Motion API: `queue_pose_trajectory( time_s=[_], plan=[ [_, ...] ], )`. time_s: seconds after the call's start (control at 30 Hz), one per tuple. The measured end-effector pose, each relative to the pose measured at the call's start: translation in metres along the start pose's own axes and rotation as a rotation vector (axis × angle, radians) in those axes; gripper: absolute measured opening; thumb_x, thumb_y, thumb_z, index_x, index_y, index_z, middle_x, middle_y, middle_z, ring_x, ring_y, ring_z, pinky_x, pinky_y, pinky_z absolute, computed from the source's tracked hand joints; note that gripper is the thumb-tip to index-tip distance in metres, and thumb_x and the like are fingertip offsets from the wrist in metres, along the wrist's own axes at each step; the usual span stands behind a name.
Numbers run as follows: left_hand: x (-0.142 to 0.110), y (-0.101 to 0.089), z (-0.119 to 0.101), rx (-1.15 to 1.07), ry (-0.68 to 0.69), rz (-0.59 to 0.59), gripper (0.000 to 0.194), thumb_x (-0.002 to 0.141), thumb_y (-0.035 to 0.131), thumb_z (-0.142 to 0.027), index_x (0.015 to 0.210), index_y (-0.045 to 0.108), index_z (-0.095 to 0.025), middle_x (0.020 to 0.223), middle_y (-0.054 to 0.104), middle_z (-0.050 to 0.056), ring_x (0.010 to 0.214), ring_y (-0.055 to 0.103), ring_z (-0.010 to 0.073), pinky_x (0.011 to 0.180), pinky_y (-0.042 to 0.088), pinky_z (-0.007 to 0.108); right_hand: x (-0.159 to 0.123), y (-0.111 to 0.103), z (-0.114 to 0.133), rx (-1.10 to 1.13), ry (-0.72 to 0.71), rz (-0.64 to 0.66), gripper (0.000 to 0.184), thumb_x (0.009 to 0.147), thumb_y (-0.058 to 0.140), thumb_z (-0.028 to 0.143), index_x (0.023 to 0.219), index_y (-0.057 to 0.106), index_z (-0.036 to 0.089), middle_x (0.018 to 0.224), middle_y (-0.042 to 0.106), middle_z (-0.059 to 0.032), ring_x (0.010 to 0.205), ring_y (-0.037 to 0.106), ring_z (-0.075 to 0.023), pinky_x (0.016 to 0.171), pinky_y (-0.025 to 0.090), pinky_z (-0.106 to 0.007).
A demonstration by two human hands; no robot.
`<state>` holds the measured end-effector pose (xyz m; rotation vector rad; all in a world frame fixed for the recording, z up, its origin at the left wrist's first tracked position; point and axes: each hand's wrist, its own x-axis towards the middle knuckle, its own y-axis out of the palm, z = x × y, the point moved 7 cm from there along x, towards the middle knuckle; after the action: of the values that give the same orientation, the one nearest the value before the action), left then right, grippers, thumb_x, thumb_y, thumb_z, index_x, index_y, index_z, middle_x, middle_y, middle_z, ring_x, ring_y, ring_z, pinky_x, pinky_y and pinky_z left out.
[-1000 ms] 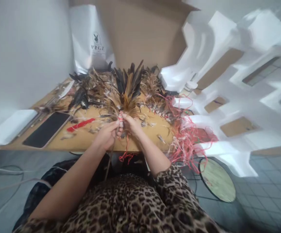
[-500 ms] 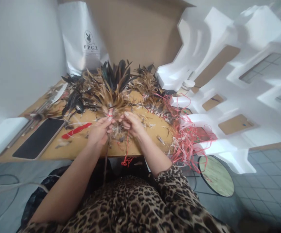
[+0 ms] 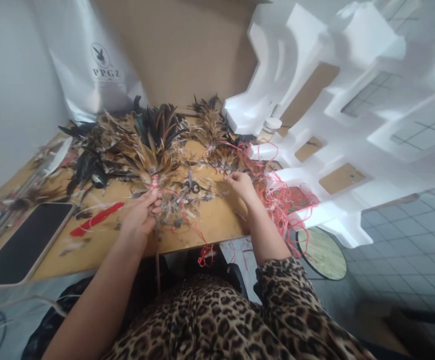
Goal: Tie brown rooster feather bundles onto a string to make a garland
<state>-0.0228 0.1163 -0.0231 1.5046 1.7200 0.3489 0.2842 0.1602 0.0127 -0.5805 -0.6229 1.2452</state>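
Note:
My left hand (image 3: 144,215) is closed on the thin stick (image 3: 157,267) of a feather duster, just below its binding. The duster's feathers (image 3: 155,140), brown below and glossy black on top, fan upward over the table. Red string (image 3: 154,181) is wound around their base, and a loose length trails to the right and over the table edge. My right hand (image 3: 243,186) is apart from the duster, beside small feathers at the right. Its fingertips are pinched together; what they hold, if anything, is too small to make out. Black scissors (image 3: 192,187) lie between my hands.
Feather piles (image 3: 93,145) cover the table's back left. A phone (image 3: 25,242) and a red strip (image 3: 97,219) lie at the left. Tangled pink-red string (image 3: 283,200) hangs at the right by white foam packing (image 3: 315,210). A silver bag (image 3: 100,95) and a white-lidded jar (image 3: 270,129) stand behind.
My right hand has left the duster's binding and moved right, toward the small feathers. My left hand still grips the stick. The scissors now show, and the view has shifted to the right.

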Motion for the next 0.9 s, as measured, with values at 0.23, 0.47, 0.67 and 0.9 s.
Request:
queue_pose_trajectory(
  time_s=[0.23,0.47,0.67,0.9],
  plan=[
    [-0.008,0.001,0.003,-0.016,0.021,-0.02,0.016,0.081,0.053,0.0,0.069,0.058,-0.009,0.064,0.056,0.001,0.044,0.045,0.0024,0.033,0.031,0.009,0.05,0.012,-0.007,-0.339,0.195,-0.116,0.028,0.076,0.055,0.036,0.087,0.071,0.016,0.091,0.07,-0.012,0.087,0.065,-0.0227,0.077,0.047,-0.031],
    [-0.012,-0.005,0.001,-0.021,0.034,-0.025,0.012,0.077,0.061,-0.001,0.068,0.058,-0.008,0.065,0.056,0.001,0.045,0.046,0.0025,0.033,0.031,0.009,0.06,0.025,-0.019,-0.339,0.294,-0.158,0.027,0.076,0.056,0.033,0.092,0.07,0.017,0.099,0.069,-0.0158,0.095,0.066,-0.0266,0.082,0.049,-0.035],
    [-0.014,-0.005,0.003,-0.033,0.04,-0.028,0.012,0.073,0.067,-0.002,0.07,0.057,-0.01,0.065,0.057,0.001,0.045,0.046,0.0026,0.034,0.03,0.009,0.064,0.023,-0.026,-0.134,0.324,-0.232,0.027,0.072,0.059,0.038,0.08,0.069,0.014,0.093,0.069,-0.0171,0.095,0.064,-0.0249,0.081,0.046,-0.031],
    [-0.017,-0.01,-0.005,-0.019,0.125,-0.041,0.014,0.068,0.072,-0.005,0.07,0.059,-0.009,0.064,0.058,0.0,0.046,0.045,0.0021,0.036,0.03,0.01,0.06,0.021,-0.012,0.201,0.293,-0.271,0.018,0.072,0.056,0.033,0.072,0.056,0.015,0.066,0.061,-0.0019,0.06,0.054,-0.0104,0.057,0.041,-0.02]
  ],
)
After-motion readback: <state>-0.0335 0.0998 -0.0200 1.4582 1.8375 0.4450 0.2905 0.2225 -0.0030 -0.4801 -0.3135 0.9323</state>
